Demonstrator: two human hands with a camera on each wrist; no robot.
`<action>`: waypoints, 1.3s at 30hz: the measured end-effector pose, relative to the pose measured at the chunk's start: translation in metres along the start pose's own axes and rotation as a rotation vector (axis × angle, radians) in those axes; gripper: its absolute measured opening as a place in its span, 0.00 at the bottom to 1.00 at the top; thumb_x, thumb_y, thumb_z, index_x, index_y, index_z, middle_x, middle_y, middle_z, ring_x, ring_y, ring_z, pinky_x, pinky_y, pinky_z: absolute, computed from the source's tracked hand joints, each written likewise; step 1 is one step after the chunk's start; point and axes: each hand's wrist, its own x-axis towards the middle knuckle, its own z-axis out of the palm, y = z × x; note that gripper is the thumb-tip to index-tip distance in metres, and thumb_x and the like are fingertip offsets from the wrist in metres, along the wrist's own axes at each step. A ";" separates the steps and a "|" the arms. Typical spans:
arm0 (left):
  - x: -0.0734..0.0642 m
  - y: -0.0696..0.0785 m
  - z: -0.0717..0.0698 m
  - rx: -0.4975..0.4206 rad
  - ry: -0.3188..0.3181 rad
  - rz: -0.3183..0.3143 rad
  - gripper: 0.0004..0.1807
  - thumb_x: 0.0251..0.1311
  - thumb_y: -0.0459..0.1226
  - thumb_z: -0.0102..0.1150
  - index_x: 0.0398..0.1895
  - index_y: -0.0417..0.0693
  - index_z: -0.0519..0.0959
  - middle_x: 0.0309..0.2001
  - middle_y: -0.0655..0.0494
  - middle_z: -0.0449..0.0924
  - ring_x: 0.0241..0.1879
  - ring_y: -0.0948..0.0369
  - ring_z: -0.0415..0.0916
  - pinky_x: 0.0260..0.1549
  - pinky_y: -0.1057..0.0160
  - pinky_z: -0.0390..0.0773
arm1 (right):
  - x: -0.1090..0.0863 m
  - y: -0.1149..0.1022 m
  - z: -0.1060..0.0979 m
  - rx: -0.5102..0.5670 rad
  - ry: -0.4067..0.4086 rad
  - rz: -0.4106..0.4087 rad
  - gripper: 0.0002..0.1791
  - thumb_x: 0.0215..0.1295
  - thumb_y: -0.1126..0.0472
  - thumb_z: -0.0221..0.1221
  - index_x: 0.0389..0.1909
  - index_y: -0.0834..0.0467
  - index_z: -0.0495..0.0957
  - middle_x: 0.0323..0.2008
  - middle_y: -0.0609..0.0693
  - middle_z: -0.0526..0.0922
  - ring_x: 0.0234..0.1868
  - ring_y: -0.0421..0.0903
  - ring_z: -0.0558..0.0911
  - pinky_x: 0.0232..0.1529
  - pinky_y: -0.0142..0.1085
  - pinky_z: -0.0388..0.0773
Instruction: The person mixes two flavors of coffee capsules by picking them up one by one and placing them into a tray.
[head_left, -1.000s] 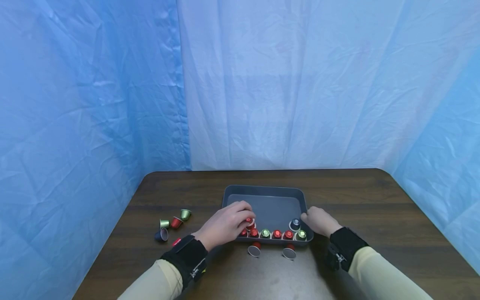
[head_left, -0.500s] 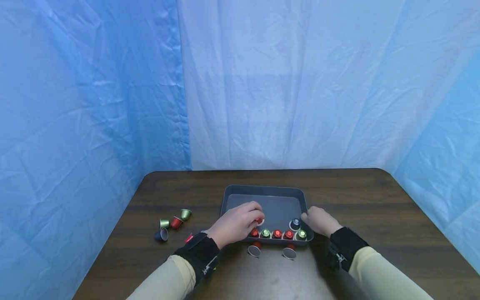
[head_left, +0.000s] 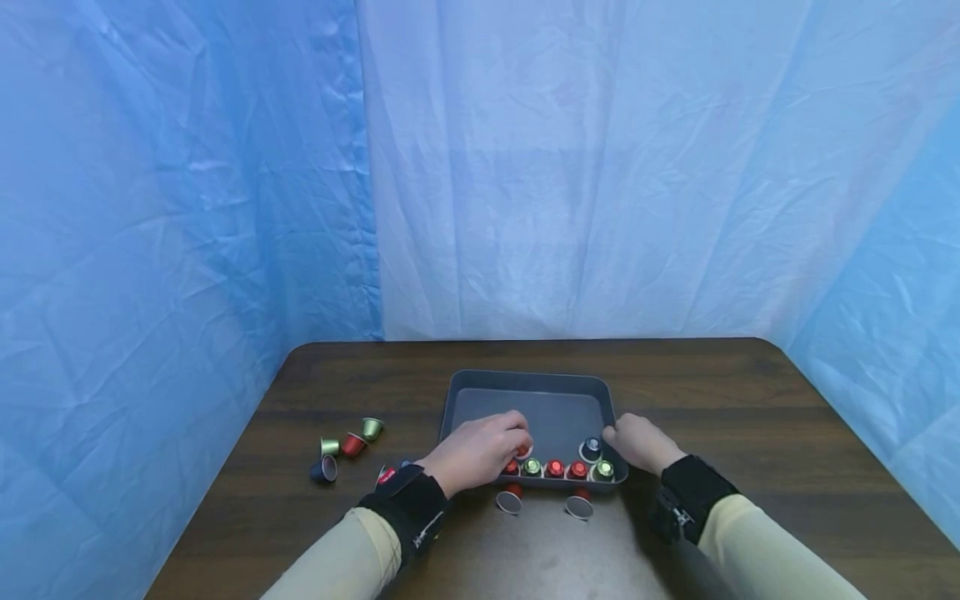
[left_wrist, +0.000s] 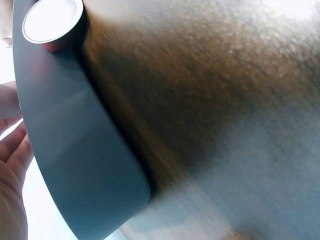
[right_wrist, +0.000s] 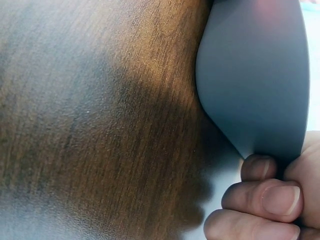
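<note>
My left hand (head_left: pixel 480 450) reaches over the left front part of a dark grey baking tray (head_left: pixel 528 381). Its fingertips pinch a red coffee capsule (head_left: pixel 524 451), partly covered by the fingers. Along the tray's front wall stands a row of red and green capsules (head_left: pixel 555 468), domed ends up. Behind the row's right end sits a dark blue capsule (head_left: pixel 591 450). My right hand (head_left: pixel 642 443) grips the tray's right rim; in the right wrist view its fingers (right_wrist: pixel 262 197) curl round the edge. The left wrist view shows only part of the left hand (left_wrist: pixel 12 170) beyond the tray wall.
Two capsules lie on the table before the tray, a left one (head_left: pixel 509 501) and a right one (head_left: pixel 579 506), lids facing me. Further left are green (head_left: pixel 372 428), red (head_left: pixel 352 445) and dark blue (head_left: pixel 324 470) capsules. A red one (head_left: pixel 386 474) is partly hidden by the left wrist.
My left hand has shifted right and slightly nearer inside the tray, taking the red capsule along. The right hand stays on the rim.
</note>
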 end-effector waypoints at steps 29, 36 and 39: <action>-0.003 0.001 0.002 0.004 -0.090 -0.009 0.15 0.57 0.41 0.62 0.49 0.55 0.80 0.51 0.64 0.76 0.51 0.66 0.72 0.53 0.63 0.69 | 0.000 -0.001 -0.002 0.017 -0.020 0.026 0.18 0.67 0.56 0.46 0.36 0.66 0.77 0.24 0.52 0.73 0.25 0.47 0.72 0.28 0.39 0.66; -0.011 0.003 -0.001 0.014 -0.035 0.024 0.14 0.57 0.41 0.62 0.47 0.55 0.81 0.50 0.63 0.77 0.51 0.67 0.69 0.52 0.65 0.69 | 0.001 -0.001 -0.001 0.011 -0.017 0.030 0.17 0.66 0.57 0.46 0.34 0.65 0.77 0.23 0.53 0.73 0.24 0.47 0.72 0.27 0.39 0.66; -0.016 0.005 -0.003 0.033 -0.010 0.051 0.12 0.57 0.40 0.61 0.46 0.56 0.82 0.48 0.64 0.77 0.49 0.67 0.67 0.52 0.66 0.69 | 0.000 -0.001 -0.002 0.011 -0.019 0.029 0.17 0.67 0.57 0.46 0.35 0.66 0.77 0.24 0.53 0.72 0.25 0.47 0.72 0.28 0.39 0.66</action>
